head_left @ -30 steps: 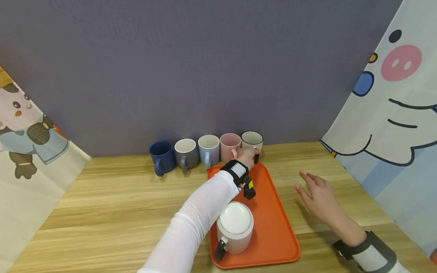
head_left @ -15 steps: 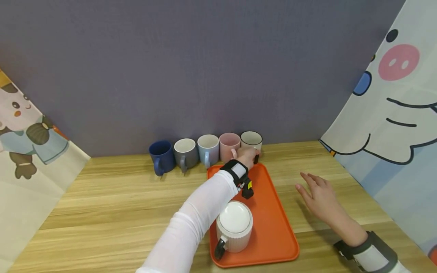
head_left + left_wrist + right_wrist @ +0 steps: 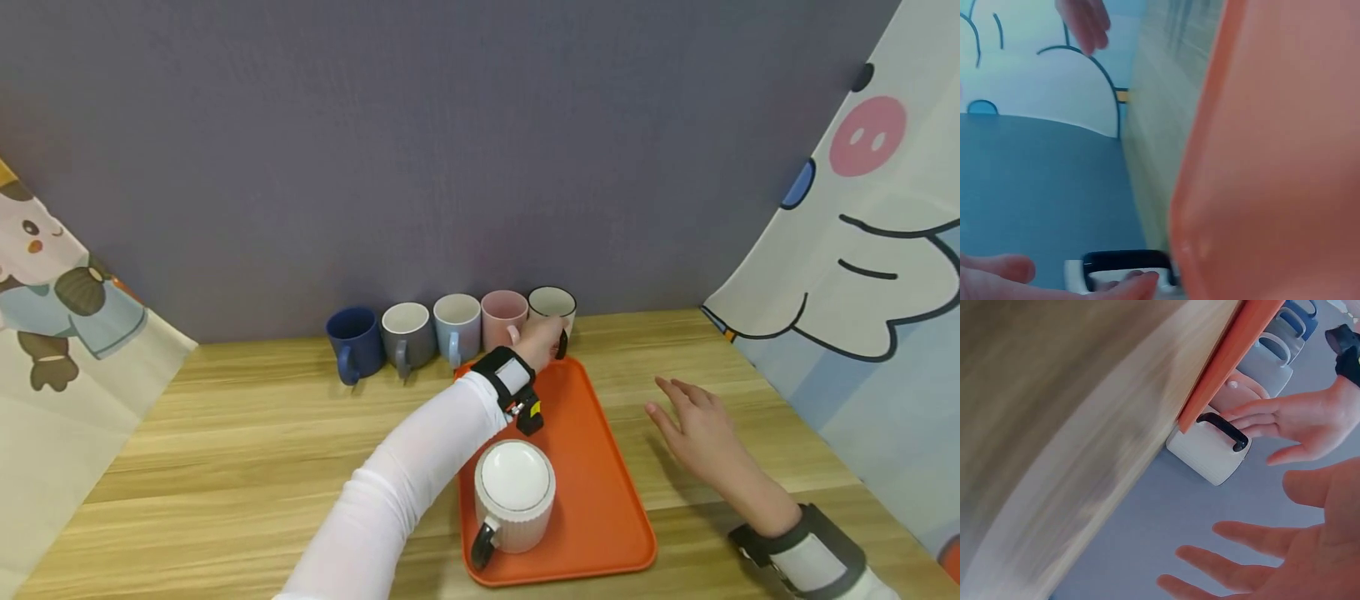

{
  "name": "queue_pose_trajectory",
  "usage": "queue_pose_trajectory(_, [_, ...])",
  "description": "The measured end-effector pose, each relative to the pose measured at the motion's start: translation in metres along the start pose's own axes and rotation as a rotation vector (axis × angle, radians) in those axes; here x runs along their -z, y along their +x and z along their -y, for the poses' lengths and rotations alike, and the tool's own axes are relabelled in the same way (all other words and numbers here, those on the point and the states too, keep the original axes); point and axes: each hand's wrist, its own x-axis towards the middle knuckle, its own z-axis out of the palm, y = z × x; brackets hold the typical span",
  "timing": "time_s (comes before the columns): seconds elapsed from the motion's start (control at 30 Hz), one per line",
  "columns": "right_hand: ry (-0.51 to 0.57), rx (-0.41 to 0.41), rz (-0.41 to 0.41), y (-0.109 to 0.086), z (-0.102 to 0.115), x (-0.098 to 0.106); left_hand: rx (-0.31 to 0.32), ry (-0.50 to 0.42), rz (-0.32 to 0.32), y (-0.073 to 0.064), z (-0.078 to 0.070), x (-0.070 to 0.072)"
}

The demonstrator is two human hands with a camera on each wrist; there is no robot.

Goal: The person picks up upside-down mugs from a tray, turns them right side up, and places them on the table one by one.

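Note:
A white mug (image 3: 552,302) with a dark rim and black handle stands upright at the right end of a back row. My left hand (image 3: 538,342) is at its handle; in the right wrist view that hand (image 3: 1304,420) has extended fingers overlapping the black handle (image 3: 1227,431), the thumb apart. On the near part of an orange tray (image 3: 596,492) rests a ribbed white mug (image 3: 516,500), black-handled, its closed flat end facing up. My right hand (image 3: 701,429) hovers right of the tray, fingers spread and holding nothing.
Left of the white mug stand a pink mug (image 3: 501,321), a light blue mug (image 3: 467,333), a grey mug (image 3: 417,343) and a navy mug (image 3: 365,350), handles toward me. A grey panel (image 3: 450,167) rises behind the wooden table (image 3: 262,467). Printed side panels flank it.
My left hand has drawn slightly left at the white mug's handle, and its forearm has shifted left. The mugs and tray keep their places. The right hand is nearly still.

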Motion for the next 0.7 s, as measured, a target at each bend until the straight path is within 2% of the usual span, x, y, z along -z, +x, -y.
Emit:
queue_pose_trajectory(0.03, [0.002,0.000,0.005,0.001,0.000,0.000,0.005,0.021,0.026,-0.030,-0.017,0.007])
queue_pose_trajectory(0.07, [0.005,-0.002,0.011,0.001,0.001,0.000,0.001,0.045,0.057,-0.047,-0.026,0.011])
queue_pose_trajectory(0.13, [0.013,0.001,0.017,0.002,0.002,0.000,-0.022,0.120,0.134,-0.063,-0.037,0.020])
queue_pose_trajectory(0.23, [0.023,0.003,0.020,0.005,0.003,-0.001,-0.110,0.208,0.223,-0.050,-0.035,0.025])
queue_pose_trajectory(0.27, [0.027,0.001,0.023,0.006,0.003,-0.001,-0.152,0.242,0.236,-0.043,-0.033,0.027])
queue_pose_trajectory(0.33, [0.034,-0.008,0.035,0.008,0.005,-0.001,-0.215,0.277,0.248,-0.044,-0.038,0.032])
queue_pose_trajectory(0.37, [0.037,-0.012,0.045,0.009,0.005,-0.001,-0.249,0.274,0.245,-0.039,-0.036,0.035])
queue_pose_trajectory(0.47, [0.047,-0.027,0.066,0.011,0.008,0.000,-0.338,0.310,0.232,-0.045,-0.042,0.047])
queue_pose_trajectory(0.6, [0.064,-0.032,0.085,0.015,0.014,0.000,-0.406,0.298,0.250,-0.054,-0.048,0.063])
queue_pose_trajectory(0.7, [0.070,-0.016,0.082,0.018,0.019,-0.003,-0.484,0.320,0.240,-0.061,-0.049,0.077])
